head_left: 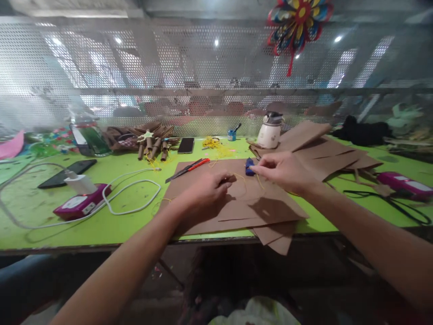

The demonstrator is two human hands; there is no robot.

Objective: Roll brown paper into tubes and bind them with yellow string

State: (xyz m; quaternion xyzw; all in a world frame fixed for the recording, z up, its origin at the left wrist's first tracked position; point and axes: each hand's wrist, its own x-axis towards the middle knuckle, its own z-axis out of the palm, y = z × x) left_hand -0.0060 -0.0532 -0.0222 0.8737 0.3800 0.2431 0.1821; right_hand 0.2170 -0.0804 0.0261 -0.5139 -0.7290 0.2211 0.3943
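Between the thumb and fingers of my right hand (286,171) is a small dark blue piece (249,167), perhaps folded paper or cloth; its exact kind is unclear. Yellow thread (260,183) hangs beside it. My left hand (213,189) is closed, fingers curled, low over brown paper sheets (237,214). Another thin yellow strand loops on the paper near its fingertips; whether they grip it is hidden. Scissors with red-orange handles (199,164) lie on the paper's far left corner, beyond my left hand.
The green table (128,230) holds a purple power strip (83,203) with a white charger and cable, a phone (186,146), rolled brown tubes (155,149), tangled yellow thread (212,142), a white flask (269,133) and more brown paper (324,153). Perforated mesh stands behind.
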